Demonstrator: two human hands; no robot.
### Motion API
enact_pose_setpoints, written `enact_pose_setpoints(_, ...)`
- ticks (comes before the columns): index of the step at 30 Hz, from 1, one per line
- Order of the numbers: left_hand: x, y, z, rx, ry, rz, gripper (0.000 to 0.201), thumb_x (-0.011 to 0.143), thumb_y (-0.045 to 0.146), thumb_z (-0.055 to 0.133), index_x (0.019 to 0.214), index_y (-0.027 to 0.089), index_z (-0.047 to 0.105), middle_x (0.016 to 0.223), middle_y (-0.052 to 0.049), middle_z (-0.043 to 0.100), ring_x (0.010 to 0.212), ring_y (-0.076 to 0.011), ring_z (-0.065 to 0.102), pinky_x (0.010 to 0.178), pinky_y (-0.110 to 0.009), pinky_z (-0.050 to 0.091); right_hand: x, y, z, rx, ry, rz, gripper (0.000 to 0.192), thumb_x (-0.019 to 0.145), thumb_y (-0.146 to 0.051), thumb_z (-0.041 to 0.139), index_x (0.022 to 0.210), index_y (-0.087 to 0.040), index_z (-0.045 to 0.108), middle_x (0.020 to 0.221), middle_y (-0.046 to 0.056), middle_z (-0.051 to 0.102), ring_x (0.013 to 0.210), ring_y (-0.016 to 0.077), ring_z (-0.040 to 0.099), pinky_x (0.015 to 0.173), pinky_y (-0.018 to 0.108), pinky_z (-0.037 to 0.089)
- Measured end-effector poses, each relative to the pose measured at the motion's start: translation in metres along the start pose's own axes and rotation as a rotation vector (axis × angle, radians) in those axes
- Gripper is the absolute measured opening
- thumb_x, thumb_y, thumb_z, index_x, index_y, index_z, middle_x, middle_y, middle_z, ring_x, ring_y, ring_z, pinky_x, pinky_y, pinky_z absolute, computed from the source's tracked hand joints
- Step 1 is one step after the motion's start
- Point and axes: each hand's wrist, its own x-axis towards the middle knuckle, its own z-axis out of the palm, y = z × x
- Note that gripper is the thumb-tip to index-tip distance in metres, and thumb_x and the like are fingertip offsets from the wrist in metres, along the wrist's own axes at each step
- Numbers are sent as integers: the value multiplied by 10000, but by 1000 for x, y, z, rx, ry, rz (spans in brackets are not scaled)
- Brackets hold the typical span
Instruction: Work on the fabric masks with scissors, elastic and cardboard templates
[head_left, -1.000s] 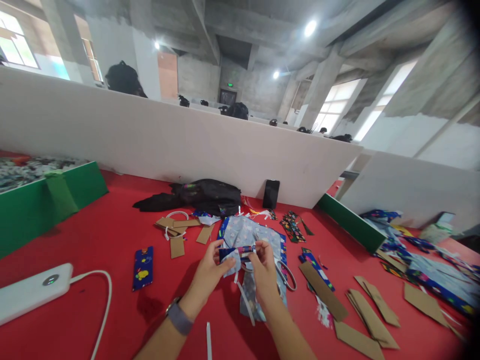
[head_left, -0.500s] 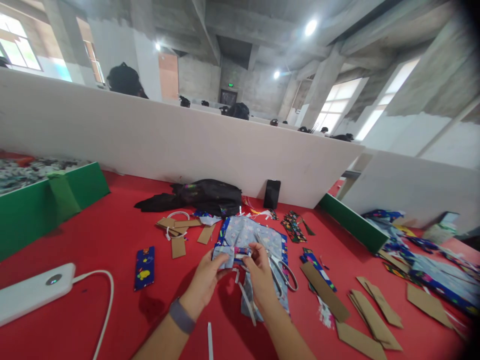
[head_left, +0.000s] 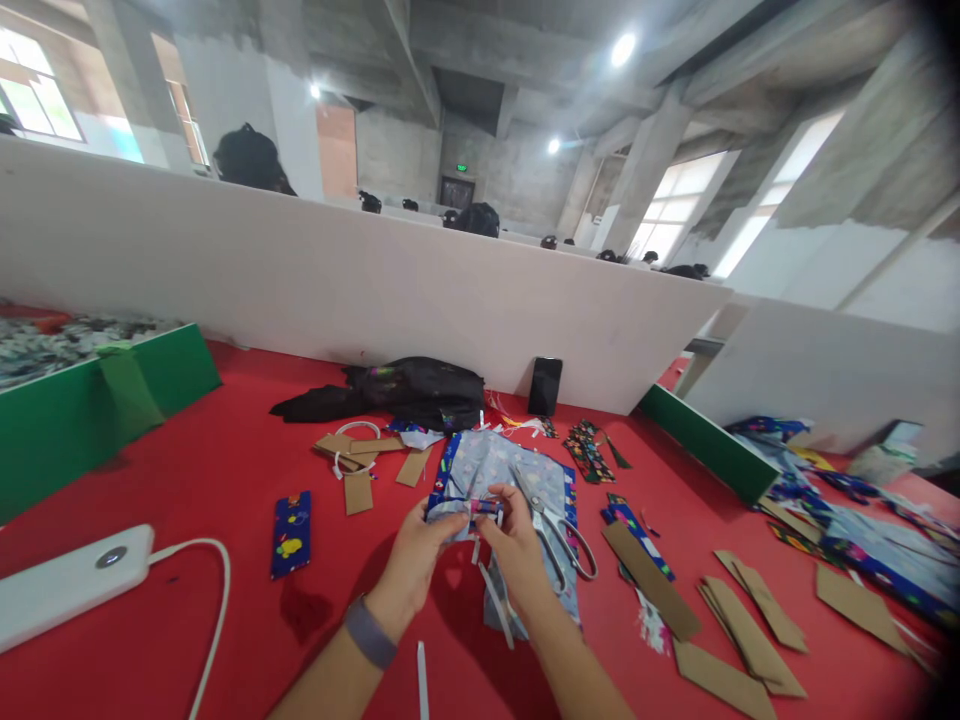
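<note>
1. Red cloth covers the table (head_left: 187, 460), and a person stands at its near edge with both hands out.
2. The left hand (head_left: 417, 556) pinches one end of a small folded cloth piece (head_left: 459, 507) with thumb and fingers.
3. The right hand (head_left: 511, 545) pinches the other end, fingers pressed close together.
4. The cloth piece is held just above a light blue cloth (head_left: 499, 467) near the middle of the table.
5. Scissors (head_left: 559, 535) lie just beside the right hand.
6. Brown card strips (head_left: 724, 620) lie toward the right edge.
7. A white power bank (head_left: 67, 585) sits near the left edge.
8. A dark blue patterned strip (head_left: 291, 519) lies left of the hands.
</note>
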Motion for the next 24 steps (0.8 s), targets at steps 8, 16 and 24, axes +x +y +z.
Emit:
enact_pose_setpoints(8,-3,-2,0,67,-28,25,271,565,180,719,820,154,632,761,-29,695,710,-153,627,711,-265,459,0,0,-1,-60,25,-17,314,677,-178,561,977,-228,479,793,-51,534,699,103,510,650,209,421)
enact_pose_setpoints(16,-3,-4,2,156,-32,130,207,583,203,712,759,161,611,695,15,656,653,-117,578,650,-212,427,0,0,-1,-100,69,-43,316,675,-173,579,968,-212,468,759,-45,534,680,114,513,632,223,420)
enact_pose_setpoints(24,1,-7,-2,96,-28,124,237,590,204,710,793,158,596,718,5,659,667,-123,592,667,-234,445,3,2,-4,67,-1,29,349,710,-237,580,1034,-227,454,762,-46,585,673,112,557,635,240,445)
